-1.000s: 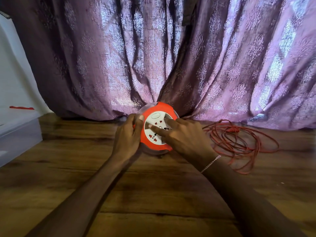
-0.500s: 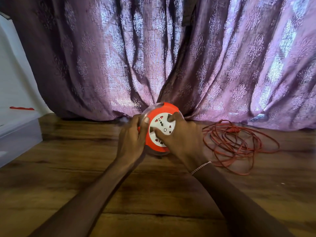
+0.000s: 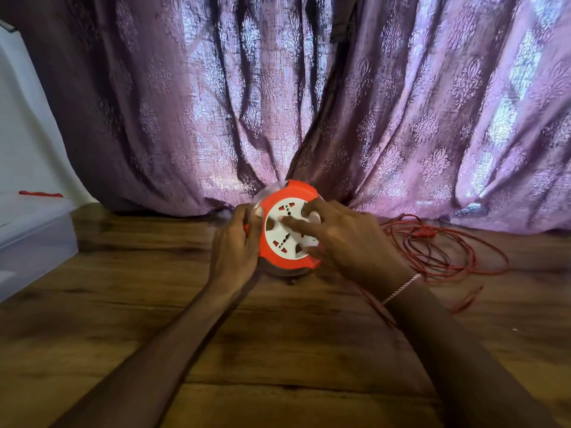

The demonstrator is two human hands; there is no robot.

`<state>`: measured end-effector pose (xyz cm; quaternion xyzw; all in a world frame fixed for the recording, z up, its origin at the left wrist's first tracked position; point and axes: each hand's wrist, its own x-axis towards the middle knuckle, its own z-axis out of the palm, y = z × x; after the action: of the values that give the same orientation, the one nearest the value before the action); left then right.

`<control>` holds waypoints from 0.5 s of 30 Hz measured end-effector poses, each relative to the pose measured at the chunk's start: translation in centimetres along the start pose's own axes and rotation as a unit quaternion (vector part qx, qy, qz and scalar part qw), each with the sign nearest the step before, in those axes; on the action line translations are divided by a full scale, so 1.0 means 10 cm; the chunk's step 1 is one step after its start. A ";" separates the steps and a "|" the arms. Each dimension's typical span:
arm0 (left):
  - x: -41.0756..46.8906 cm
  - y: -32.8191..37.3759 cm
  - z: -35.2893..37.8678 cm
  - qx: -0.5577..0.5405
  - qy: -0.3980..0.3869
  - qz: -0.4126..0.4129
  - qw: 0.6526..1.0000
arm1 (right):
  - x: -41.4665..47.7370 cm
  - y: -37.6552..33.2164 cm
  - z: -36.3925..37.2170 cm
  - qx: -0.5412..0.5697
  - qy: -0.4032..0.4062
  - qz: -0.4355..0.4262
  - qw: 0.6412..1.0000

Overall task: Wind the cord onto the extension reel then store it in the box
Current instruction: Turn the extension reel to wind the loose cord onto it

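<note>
Fingers of the left hand (image 3: 236, 242) were curled round the left rim of the extension reel (image 3: 289, 234), with the thumb on its orange front edge, so that hand clamped the reel between them. The reel stood tilted on its edge on the wooden floor (image 3: 278, 350), its white socket face turned up toward the head camera. On that face the right hand (image 3: 349, 242) rested with its fingers spread apart and fairly straight. The forefinger lay across the middle, pointing toward the left thumb, another fingertip sat at the upper right of the face, and the thumb touched the lower right of the orange ring. These fingers were blurred. A thin bracelet (image 3: 400, 288) circled the right wrist. The cord (image 3: 445, 251) lay in a loose red tangle on the floor just right of the right knuckles, one strand passing under that wrist toward the reel. Well left of the left fingers, at the frame's edge, stood the translucent box (image 3: 34, 239). Beyond the fingertips, just behind the reel, hung a purple patterned curtain (image 3: 309, 103).
</note>
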<state>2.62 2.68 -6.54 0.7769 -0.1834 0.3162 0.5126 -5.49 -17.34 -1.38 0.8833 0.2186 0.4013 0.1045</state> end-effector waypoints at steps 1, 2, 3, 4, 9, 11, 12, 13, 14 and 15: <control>0.00 0.00 0.00 0.004 -0.001 -0.002 1.000 | 0.01 -0.04 0.02 -0.012 -0.007 -0.002 1.000; 0.01 -0.01 -0.01 0.008 -0.002 -0.002 1.000 | 0.02 -0.08 0.04 -0.023 -0.009 -0.002 1.000; 0.01 -0.01 -0.02 0.010 -0.003 -0.002 1.000 | 0.03 -0.12 0.04 -0.032 -0.009 -0.003 0.999; 0.01 -0.01 -0.02 0.010 -0.003 -0.002 1.000 | 0.03 -0.15 0.04 -0.041 -0.010 -0.005 0.999; 0.01 0.04 -0.06 0.004 -0.001 0.001 1.000 | 0.08 -0.25 0.02 -0.082 -0.017 0.009 0.996; 0.01 0.05 -0.07 0.014 -0.001 0.010 1.000 | 0.07 -0.27 0.02 -0.081 -0.007 0.009 0.997; 0.01 0.05 -0.08 0.018 -0.001 0.016 1.000 | 0.07 -0.26 0.03 -0.084 -0.003 0.004 0.996; 0.02 0.05 -0.09 0.021 0.000 0.022 1.000 | 0.06 -0.25 0.04 -0.092 0.005 -0.005 0.996; 0.02 0.05 -0.09 0.022 0.001 0.028 0.999 | 0.07 -0.25 0.04 -0.097 0.010 -0.011 0.995; 0.03 0.06 -0.10 0.025 0.001 0.034 0.999 | 0.06 -0.24 0.05 -0.096 0.014 -0.013 0.995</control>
<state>2.18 3.37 -5.68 0.7824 -0.2013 0.3385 0.4825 -5.47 -14.91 -2.16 0.8608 0.1919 0.4310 0.1909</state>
